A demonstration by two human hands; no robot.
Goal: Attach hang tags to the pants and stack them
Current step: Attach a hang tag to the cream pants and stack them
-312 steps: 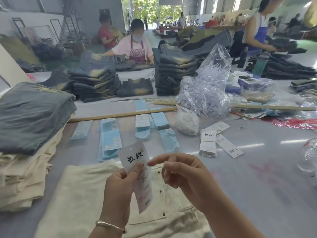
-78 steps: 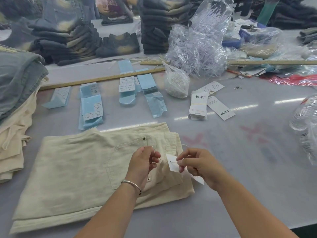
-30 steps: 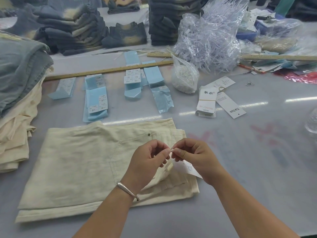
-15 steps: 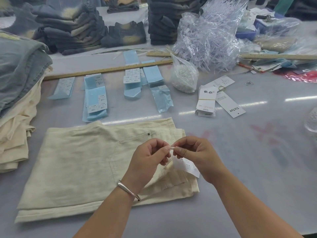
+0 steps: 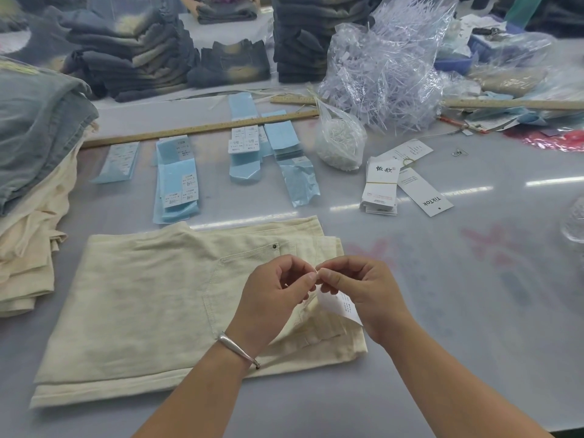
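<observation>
Folded cream pants (image 5: 136,305) lie flat on the grey table in front of me, waistband to the right. My left hand (image 5: 271,298) and my right hand (image 5: 363,289) meet fingertip to fingertip over the waistband, both pinching a small clear plastic tag fastener between thumb and forefinger. A white hang tag (image 5: 339,306) dangles from the fastener under my right hand, over the waistband. A stack of cream pants (image 5: 28,254) topped by grey jeans (image 5: 34,121) stands at the left.
A bundle of white hang tags (image 5: 380,184) and a loose TikTok tag (image 5: 423,191) lie beyond my hands. Blue sticker sheets (image 5: 177,181), a bag of white fasteners (image 5: 339,143), a clear bag of plastic loops (image 5: 382,67), a wooden ruler (image 5: 196,129) and dark jeans stacks (image 5: 132,55) fill the far side.
Over the last second my hands stayed joined at the fastener. Before that they came together from slightly apart, and the tag came down from in front of me to the waistband.
</observation>
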